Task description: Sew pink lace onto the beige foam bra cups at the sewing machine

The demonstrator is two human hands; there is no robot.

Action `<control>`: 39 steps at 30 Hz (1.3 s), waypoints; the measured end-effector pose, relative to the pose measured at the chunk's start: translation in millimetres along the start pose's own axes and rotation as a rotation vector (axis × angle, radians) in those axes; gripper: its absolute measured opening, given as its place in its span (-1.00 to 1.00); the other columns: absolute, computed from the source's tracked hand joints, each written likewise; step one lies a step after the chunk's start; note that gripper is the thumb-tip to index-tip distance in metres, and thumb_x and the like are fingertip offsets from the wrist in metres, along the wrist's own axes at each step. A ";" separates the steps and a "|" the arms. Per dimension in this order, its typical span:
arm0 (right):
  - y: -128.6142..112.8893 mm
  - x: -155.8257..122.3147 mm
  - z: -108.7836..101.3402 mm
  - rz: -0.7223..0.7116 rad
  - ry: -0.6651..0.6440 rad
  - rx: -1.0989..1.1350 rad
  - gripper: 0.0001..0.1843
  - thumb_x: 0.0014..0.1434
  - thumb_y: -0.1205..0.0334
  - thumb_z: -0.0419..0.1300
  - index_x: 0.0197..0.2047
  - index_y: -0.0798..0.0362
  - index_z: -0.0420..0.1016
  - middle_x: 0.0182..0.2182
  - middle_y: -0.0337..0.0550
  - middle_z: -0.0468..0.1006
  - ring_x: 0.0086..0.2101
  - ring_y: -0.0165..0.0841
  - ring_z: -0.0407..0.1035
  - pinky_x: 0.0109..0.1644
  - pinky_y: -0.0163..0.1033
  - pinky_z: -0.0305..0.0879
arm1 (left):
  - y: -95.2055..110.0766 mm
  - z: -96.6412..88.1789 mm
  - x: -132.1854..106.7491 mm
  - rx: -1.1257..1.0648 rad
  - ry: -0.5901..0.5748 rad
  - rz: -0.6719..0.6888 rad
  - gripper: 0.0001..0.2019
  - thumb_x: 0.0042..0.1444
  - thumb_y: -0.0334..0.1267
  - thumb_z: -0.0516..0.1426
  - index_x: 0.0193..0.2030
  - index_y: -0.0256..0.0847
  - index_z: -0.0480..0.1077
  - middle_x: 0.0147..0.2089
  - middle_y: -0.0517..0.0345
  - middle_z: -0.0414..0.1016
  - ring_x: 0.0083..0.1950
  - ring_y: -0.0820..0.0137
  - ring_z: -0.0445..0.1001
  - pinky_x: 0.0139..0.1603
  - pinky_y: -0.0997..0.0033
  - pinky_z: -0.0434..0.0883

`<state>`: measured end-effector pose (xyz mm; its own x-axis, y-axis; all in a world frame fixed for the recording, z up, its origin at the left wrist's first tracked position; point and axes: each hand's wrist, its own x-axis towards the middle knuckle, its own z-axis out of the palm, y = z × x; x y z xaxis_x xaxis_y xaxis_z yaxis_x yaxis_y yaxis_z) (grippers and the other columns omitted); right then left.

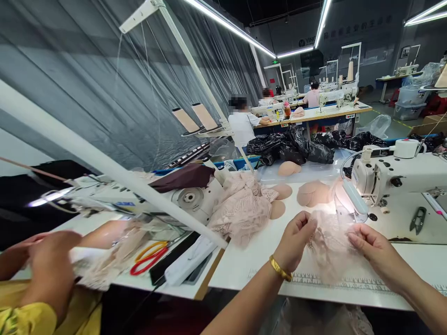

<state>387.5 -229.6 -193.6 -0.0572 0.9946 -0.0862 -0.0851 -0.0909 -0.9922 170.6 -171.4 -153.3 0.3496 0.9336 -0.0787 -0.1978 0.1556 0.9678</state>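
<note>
My left hand (296, 239), with a gold bracelet on the wrist, pinches the left edge of a sheer pale pink lace piece (330, 249). The fingers of my right hand (370, 244) are closed on the right edge of the same lace. The lace lies spread between both hands on the white table (251, 265), just in front of the sewing machine (391, 179) and its lit needle area. A printed ruler strip (314, 280) runs along the table's near edge under the lace.
A heap of pink lace (240, 209) and several beige foam cups (309, 193) lie behind my hands. Thread snips (418, 219) rest at the right. At the left a co-worker's hands (45, 265) hold fabric by another machine (181, 197), near red and yellow scissors (150, 258). Other workers sit farther back.
</note>
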 end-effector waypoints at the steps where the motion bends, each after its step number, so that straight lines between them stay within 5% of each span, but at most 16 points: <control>1: 3.3 0.7 -1.6 -0.006 0.053 -0.023 -0.51 0.25 -0.31 0.28 -0.28 -0.01 0.50 -0.43 -0.29 0.40 -0.38 -0.34 0.26 -0.27 -0.27 0.26 | -4.7 1.8 -0.4 -0.066 0.017 -0.039 -0.48 -0.03 0.12 0.45 -0.35 -0.22 0.32 -0.39 0.29 0.31 -0.38 0.53 0.28 -0.31 0.50 0.34; 7: 13.5 5.8 -8.5 -0.096 0.183 -0.324 -0.48 0.32 -0.33 0.14 -0.31 -0.03 0.52 -0.39 -0.23 0.49 -0.32 -0.25 0.33 -0.21 -0.22 0.26 | -36.3 7.3 -9.6 -0.182 0.049 -0.103 -0.40 -0.16 0.03 0.51 -0.41 -0.19 0.17 -0.42 0.32 0.27 -0.39 0.54 0.25 -0.34 0.53 0.25; 11: 13.4 6.7 -0.5 -0.151 0.270 -0.304 -0.52 0.38 -0.30 0.06 -0.18 -0.07 0.49 -0.51 -0.29 0.46 -0.42 -0.26 0.34 -0.23 -0.18 0.27 | -35.5 -9.5 -2.6 0.245 -0.092 -0.075 -0.50 0.06 0.11 0.35 -0.36 -0.15 0.16 -0.44 0.36 0.21 -0.45 0.52 0.17 -0.41 0.51 0.18; 13: 12.8 6.6 4.5 -0.116 0.247 -0.301 -0.53 0.41 -0.30 0.02 -0.18 -0.08 0.45 -0.62 -0.37 0.33 -0.50 -0.26 0.28 -0.31 -0.17 0.22 | -21.8 -21.2 14.3 0.715 -0.112 0.070 -0.65 0.18 0.04 0.27 -0.22 -0.17 0.30 -0.31 0.24 0.39 -0.35 0.42 0.33 -0.31 0.41 0.33; 15: 12.5 6.9 7.7 -0.079 0.237 -0.314 -0.53 0.41 -0.30 0.01 -0.18 -0.09 0.44 -0.65 -0.40 0.29 -0.53 -0.25 0.27 -0.32 -0.16 0.19 | -4.6 -30.7 41.4 1.156 -0.004 0.324 -0.74 0.26 -0.13 0.21 -0.01 -0.20 0.37 -0.03 0.01 0.52 -0.07 0.25 0.48 -0.01 0.20 0.45; 18: 13.1 8.8 7.3 -0.064 0.222 -0.313 -0.54 0.41 -0.29 0.01 -0.17 -0.09 0.44 -0.65 -0.40 0.31 -0.52 -0.24 0.29 -0.30 -0.16 0.21 | 14.6 -36.9 91.8 1.416 0.012 0.474 -0.53 0.19 -0.40 0.16 0.25 -0.23 0.34 0.33 -0.17 0.40 0.38 0.09 0.33 0.37 0.01 0.32; 20: 14.8 10.9 4.7 -0.070 0.197 -0.304 -0.54 0.41 -0.27 0.01 -0.21 -0.08 0.44 -0.66 -0.39 0.34 -0.50 -0.25 0.30 -0.28 -0.17 0.22 | 19.9 -35.7 122.4 1.445 -0.026 0.466 -0.47 0.09 -0.46 0.18 0.25 -0.20 0.38 0.28 -0.12 0.48 0.33 0.08 0.40 0.34 0.04 0.36; 24: 19.2 15.8 -1.7 -0.038 0.159 -0.207 -0.53 0.40 -0.29 0.04 -0.20 -0.07 0.46 -0.61 -0.36 0.40 -0.50 -0.29 0.29 -0.33 -0.19 0.23 | 25.2 -28.0 152.4 1.453 0.012 0.468 -0.78 0.09 -0.49 0.15 -0.16 -0.19 0.54 -0.13 -0.02 0.64 -0.01 0.13 0.59 0.14 0.12 0.48; 28: 20.8 16.7 -8.1 0.032 0.143 -0.068 -0.43 0.29 -0.39 0.14 -0.07 -0.04 0.53 -0.41 -0.26 0.55 -0.46 -0.30 0.41 -0.36 -0.19 0.28 | 36.0 -22.8 128.4 1.335 0.232 0.554 -0.80 0.25 -0.44 0.05 -0.16 -0.19 0.50 0.04 -0.09 0.59 0.16 0.12 0.51 0.27 0.05 0.38; 31: 19.9 10.7 -13.2 0.059 0.142 0.015 -0.41 0.27 -0.40 0.19 -0.02 -0.04 0.55 -0.31 -0.19 0.61 -0.38 -0.27 0.48 -0.29 -0.18 0.33 | 38.7 -19.9 82.9 1.203 0.315 0.546 -0.85 0.31 -0.32 0.03 -0.12 -0.20 0.43 -0.09 0.00 0.56 -0.03 0.22 0.54 0.02 0.22 0.49; 34: 18.2 -0.1 -18.6 0.076 0.143 0.106 -0.39 0.25 -0.41 0.22 0.00 -0.04 0.53 -0.26 -0.13 0.66 -0.31 -0.24 0.51 -0.22 -0.15 0.39 | 30.4 -13.7 34.3 0.840 0.106 0.317 -0.89 0.21 -0.19 0.13 -0.24 -0.17 0.35 -0.34 0.23 0.41 -0.35 0.39 0.42 -0.38 0.45 0.38; 36: 16.6 -7.3 -21.8 0.073 0.144 0.126 -0.40 0.26 -0.40 0.22 0.05 -0.06 0.50 -0.22 -0.11 0.66 -0.26 -0.23 0.53 -0.16 -0.13 0.41 | 21.3 -8.0 10.6 0.686 -0.002 0.180 -0.88 0.14 -0.19 0.15 -0.30 -0.17 0.33 -0.39 0.28 0.34 -0.38 0.43 0.34 -0.42 0.48 0.30; 39: 13.1 -15.0 -23.2 0.034 0.124 0.053 -0.40 0.23 -0.33 0.30 0.13 -0.09 0.44 -0.22 -0.16 0.64 -0.23 -0.24 0.55 -0.08 -0.12 0.43 | 10.0 -0.9 -5.7 0.733 -0.048 0.110 -0.93 0.08 -0.26 0.14 -0.34 -0.17 0.32 -0.41 0.29 0.32 -0.38 0.43 0.30 -0.38 0.47 0.27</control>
<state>410.2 -244.5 -207.4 0.0622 0.9891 -0.1336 -0.1374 -0.1241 -0.9827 165.8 -174.9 -143.4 0.4058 0.9137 0.0220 0.4221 -0.2088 0.8822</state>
